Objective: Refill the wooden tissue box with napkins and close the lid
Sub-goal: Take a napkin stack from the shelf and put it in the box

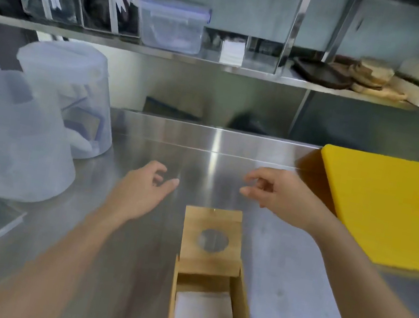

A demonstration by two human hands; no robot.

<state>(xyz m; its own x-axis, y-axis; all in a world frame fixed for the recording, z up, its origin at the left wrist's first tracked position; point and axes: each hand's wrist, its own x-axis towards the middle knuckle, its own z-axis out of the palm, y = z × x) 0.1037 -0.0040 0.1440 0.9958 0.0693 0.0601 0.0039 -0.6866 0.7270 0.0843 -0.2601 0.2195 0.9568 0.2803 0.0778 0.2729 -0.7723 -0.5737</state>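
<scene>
The wooden tissue box [239, 311] stands on the steel counter near the front edge. Its lid [210, 238], with a round hole, is swung up and back, so the box is uncovered. White napkins [204, 316] lie inside it. My left hand [142, 192] hovers beyond the box to its left, fingers apart and empty. My right hand [280, 195] hovers beyond the box to its right, fingers loosely curled and empty. Neither hand touches the box. A small stack of white napkins [232, 52] sits on the shelf above.
A yellow cutting board [394, 209] lies on the right of the counter [149, 148]. Two large translucent plastic tubs [14, 142] stand at the left. The shelf [138, 48] holds a clear lidded container [171, 26], dark trays and wooden boards.
</scene>
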